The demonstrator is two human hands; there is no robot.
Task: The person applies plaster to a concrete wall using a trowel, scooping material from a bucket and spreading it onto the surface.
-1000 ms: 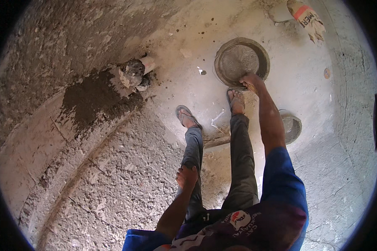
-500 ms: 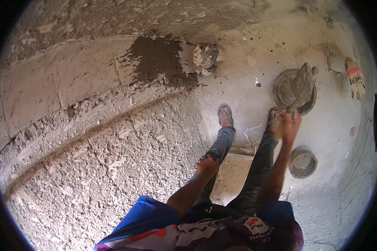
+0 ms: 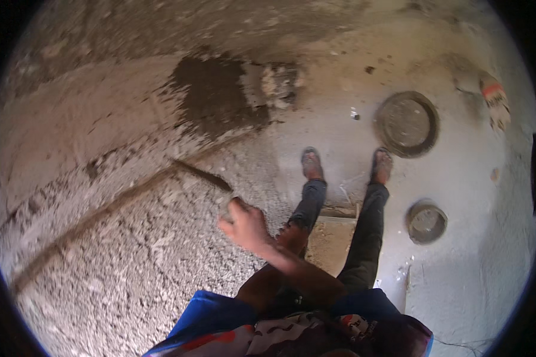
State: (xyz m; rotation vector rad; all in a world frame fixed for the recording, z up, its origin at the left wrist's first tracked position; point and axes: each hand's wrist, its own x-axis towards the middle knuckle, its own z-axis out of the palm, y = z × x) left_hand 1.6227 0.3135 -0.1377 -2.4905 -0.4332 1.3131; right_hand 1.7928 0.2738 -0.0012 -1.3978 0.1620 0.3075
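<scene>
Left across my body: trowel [image 3: 203, 173] out at the end of my right fingers [image 3: 238, 208], mid-plastering

I judge this to be the carrying step, over from the basin [image 3: 433, 137] toward the rough masonry [image 3: 137, 232]. The next move, I think, calls for a steady wrist and the blade turned flat near the dark wet patch [image 3: 211, 98].

Largest, that rough grey masonry spreads left of and behind my right fingers, and a smoother pale band [image 3: 83, 125] runs beyond the blade. Off to their right lies the floor [image 3: 476, 184], pale and smooth, with my feet [image 3: 381, 166] on it. The wet patch is ahead of my fingers, on the band. Well to their right sits the round basin, grey mix [image 3: 405, 124] inside; farther right, a torn paper bag [image 3: 495, 106], and nearer me, a small bucket [image 3: 421, 237]. A pale, blurred lump [image 3: 278, 83] lies just beside the patch.

The trowel shows nearly edge-on, pointing ahead and left; whether it carries mix or touches anything, I cannot tell. My right fingers are closed round its handle end. My left fingers [image 3: 292, 233] rest on my left knee, partly behind my right forearm.
</scene>
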